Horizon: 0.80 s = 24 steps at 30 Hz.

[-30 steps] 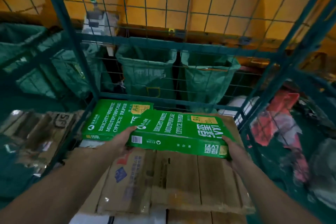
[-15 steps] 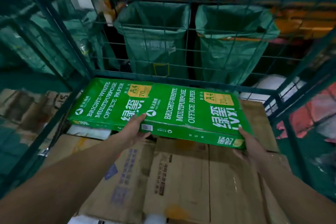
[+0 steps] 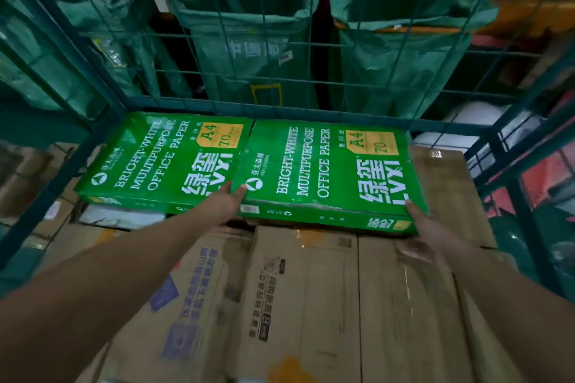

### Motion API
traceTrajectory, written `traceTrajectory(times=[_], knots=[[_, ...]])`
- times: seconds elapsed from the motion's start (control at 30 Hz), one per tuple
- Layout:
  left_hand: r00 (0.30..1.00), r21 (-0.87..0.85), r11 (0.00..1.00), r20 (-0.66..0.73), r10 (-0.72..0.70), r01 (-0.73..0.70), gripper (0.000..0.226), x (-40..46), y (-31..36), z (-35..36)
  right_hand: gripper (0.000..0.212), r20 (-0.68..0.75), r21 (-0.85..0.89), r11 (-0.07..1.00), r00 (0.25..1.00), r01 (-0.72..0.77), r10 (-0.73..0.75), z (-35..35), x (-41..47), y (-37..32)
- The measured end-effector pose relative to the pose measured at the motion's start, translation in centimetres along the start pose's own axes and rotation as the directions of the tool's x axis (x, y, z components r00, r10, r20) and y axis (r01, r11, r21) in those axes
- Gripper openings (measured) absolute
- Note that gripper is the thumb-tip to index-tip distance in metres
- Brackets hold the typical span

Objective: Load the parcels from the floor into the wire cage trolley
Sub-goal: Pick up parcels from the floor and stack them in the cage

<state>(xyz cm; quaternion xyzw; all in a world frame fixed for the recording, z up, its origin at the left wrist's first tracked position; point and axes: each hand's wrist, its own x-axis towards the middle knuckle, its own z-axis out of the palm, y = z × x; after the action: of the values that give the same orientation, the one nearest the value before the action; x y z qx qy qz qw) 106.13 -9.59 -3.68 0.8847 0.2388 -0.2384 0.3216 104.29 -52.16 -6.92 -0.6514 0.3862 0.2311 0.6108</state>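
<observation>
Two green packs of A4 office paper lie side by side at the back of the wire cage trolley point(image 3: 280, 109), on top of brown cardboard boxes point(image 3: 311, 305). The left pack point(image 3: 161, 162) lies alone against the left wall. I hold the right pack point(image 3: 326, 171) by its near edge. My left hand point(image 3: 225, 200) grips its near left corner with the thumb on top. My right hand point(image 3: 426, 227) grips its near right corner, and the fingers there are partly hidden by the pack. The two packs touch along their long sides.
Behind the cage's back mesh hang two open green sacks point(image 3: 249, 40) point(image 3: 404, 40). A white parcel point(image 3: 476, 115) and red items point(image 3: 547, 174) lie outside on the right. Flattened cardboard point(image 3: 25, 177) shows outside the left wall. A strip of box top to the right of the pack is bare.
Both hands have pushed the right pack forward and down. It was tilted over the left pack a second ago and now lies flat beside it at the back.
</observation>
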Motion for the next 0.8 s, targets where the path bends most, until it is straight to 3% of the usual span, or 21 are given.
traceTrajectory(times=[0.1, 0.27, 0.4, 0.5, 0.6, 0.7, 0.8], knots=[[0.999, 0.12, 0.992, 0.017, 0.034, -0.035, 0.075, 1.2, 0.7, 0.9, 0.086, -0.041, -0.053, 0.999, 0.999, -0.01, 0.008, 0.0, 1.2, 1.7], [0.995, -0.29, 0.951, 0.028, -0.099, 0.103, 0.067, 1.8, -0.1, 3.8, 0.063, -0.028, 0.142, 0.99, 0.999, -0.023, 0.028, 1.8, 2.9, 3.1], [0.993, -0.422, 0.9, 0.028, -0.111, 0.113, 0.073, 1.6, -0.7, 5.1, 0.048, -0.089, 0.253, 0.967, 0.996, 0.021, 0.002, 3.1, 2.3, 4.2], [0.99, -0.457, 0.878, 0.073, -0.12, 0.14, 0.079, 0.1, -1.8, 5.4, 0.06, -0.101, 0.27, 0.963, 0.995, 0.017, 0.01, 3.9, 0.6, 5.7], [0.986, -0.48, 0.863, 0.116, -0.118, 0.159, 0.079, -2.7, -3.0, 4.3, 0.051, -0.067, 0.146, 0.989, 0.998, 0.009, 0.0, 6.7, -3.6, 6.3], [0.987, -0.489, 0.86, 0.133, -0.094, 0.148, 0.073, -6.2, -3.5, 1.9, 0.034, 0.054, -0.017, 0.999, 0.998, 0.036, -0.035, 10.5, -8.6, 5.7], [0.989, -0.504, 0.852, 0.114, -0.099, 0.143, 0.07, -10.4, -4.5, -1.8, 0.032, 0.172, -0.129, 0.989, 0.984, 0.068, -0.045, 14.1, -13.7, 4.0]])
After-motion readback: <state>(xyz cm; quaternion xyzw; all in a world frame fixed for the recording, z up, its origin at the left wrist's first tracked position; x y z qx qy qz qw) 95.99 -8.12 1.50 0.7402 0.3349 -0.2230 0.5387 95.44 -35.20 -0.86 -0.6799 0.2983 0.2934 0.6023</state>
